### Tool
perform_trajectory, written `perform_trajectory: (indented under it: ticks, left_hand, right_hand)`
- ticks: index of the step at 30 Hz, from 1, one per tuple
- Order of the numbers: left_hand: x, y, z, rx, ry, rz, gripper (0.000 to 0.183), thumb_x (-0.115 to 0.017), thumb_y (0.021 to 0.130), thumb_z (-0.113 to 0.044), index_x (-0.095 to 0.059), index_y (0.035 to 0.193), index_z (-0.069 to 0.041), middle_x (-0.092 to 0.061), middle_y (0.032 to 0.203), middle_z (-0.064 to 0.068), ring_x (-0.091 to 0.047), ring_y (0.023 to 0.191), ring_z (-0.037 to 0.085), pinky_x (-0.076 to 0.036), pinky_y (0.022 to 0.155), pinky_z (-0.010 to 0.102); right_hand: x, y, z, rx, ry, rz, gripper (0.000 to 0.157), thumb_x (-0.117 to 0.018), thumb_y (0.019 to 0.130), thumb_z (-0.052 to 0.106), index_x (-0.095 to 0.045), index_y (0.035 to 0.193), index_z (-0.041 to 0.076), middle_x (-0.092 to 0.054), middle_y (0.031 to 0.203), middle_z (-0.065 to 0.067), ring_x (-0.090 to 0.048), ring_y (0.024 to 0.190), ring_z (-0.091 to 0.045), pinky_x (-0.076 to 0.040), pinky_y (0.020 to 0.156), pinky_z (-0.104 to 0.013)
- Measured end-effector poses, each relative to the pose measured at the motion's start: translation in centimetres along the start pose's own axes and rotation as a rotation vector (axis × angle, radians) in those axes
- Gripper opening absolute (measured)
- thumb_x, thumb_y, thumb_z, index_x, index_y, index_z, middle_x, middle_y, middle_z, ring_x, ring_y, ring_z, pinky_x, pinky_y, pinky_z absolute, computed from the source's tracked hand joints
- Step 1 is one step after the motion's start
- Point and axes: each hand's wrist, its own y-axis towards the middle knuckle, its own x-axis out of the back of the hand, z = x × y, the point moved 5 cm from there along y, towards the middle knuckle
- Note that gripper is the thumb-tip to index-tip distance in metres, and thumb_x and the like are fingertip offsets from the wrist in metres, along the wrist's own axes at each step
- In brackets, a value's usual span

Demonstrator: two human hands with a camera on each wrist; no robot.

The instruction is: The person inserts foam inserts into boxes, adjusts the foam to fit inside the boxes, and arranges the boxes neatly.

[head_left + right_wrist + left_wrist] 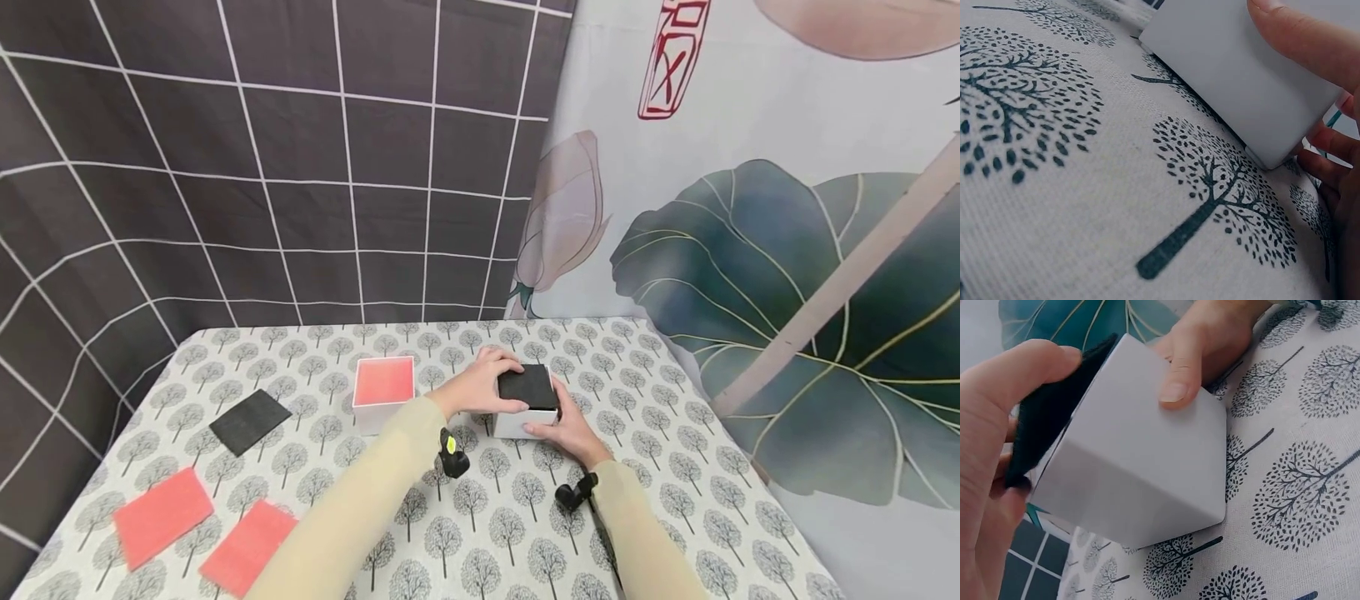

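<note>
Head view: the black sheet (534, 388) was positioned on top of the white box (514, 427) on the bench (738, 492), its outline near-square. It was pinched across opposite edges by the left hand (480, 385), the nearer one; the box was gripped at its right side by the right hand (572, 430). A red seal-like mark (670, 73) on the wall hanging (600, 75) could not be read.

the head view is evenly bright with faint shadows; both wrist views are dimmer, cooler, the white box (1141, 406) shaded grey.
</note>
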Motion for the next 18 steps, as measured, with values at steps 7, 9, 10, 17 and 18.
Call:
perform_trajectory:
  ticks: [7,9,10,17,18]
  left_hand:
    - [0.0,0.2,-0.3,-0.021,0.014,0.073,0.057,-0.071,0.077,-0.036,-0.057,0.124,-0.007,-0.046,0.131,0.011,-0.034,0.121,0.024,-0.037,0.099,0.04]
    - [-0.2,0.3,-0.2,-0.016,0.042,0.096,0.057,-0.069,0.079,-0.037,-0.057,0.126,-0.008,-0.045,0.134,0.011,-0.033,0.124,0.024,-0.036,0.101,0.041]
    - [-0.3,0.3,-0.1,-0.012,0.051,0.105,0.056,-0.068,0.08,-0.037,-0.056,0.126,-0.008,-0.044,0.135,0.011,-0.033,0.124,0.024,-0.035,0.101,0.041]
    - [-1.0,0.2,0.2,0.024,0.026,0.11,0.05,-0.065,0.085,-0.031,-0.056,0.128,-0.007,-0.038,0.143,0.008,-0.03,0.129,0.024,-0.03,0.106,0.04]
    - [-1.1,0.1,0.2,0.031,0.019,0.11,0.049,-0.064,0.086,-0.03,-0.055,0.128,-0.008,-0.036,0.145,0.007,-0.028,0.13,0.024,-0.029,0.107,0.041]
  right_hand:
    - [0.1,0.0,0.2,0.003,-0.017,-0.028,0.097,-0.081,0.069,0.009,-0.022,0.146,0.01,-0.032,0.144,-0.018,-0.038,0.123,-0.034,-0.027,0.104,-0.049]
    - [0.1,0.0,0.2,-0.001,-0.024,-0.034,0.097,-0.082,0.069,0.01,-0.023,0.146,0.01,-0.033,0.143,-0.018,-0.038,0.123,-0.034,-0.026,0.104,-0.048]
    - [0.1,0.0,0.2,-0.007,-0.025,-0.032,0.097,-0.082,0.069,0.01,-0.022,0.146,0.01,-0.033,0.143,-0.017,-0.038,0.123,-0.034,-0.026,0.104,-0.048]
    - [0.0,-0.1,0.0,-0.042,-0.027,-0.024,0.099,-0.082,0.069,0.013,-0.02,0.147,0.013,-0.03,0.145,-0.017,-0.039,0.123,-0.034,-0.027,0.104,-0.047]
    - [-0.1,-0.1,0.0,-0.045,-0.024,-0.023,0.099,-0.082,0.069,0.013,-0.02,0.147,0.013,-0.03,0.145,-0.017,-0.039,0.123,-0.034,-0.027,0.104,-0.048]
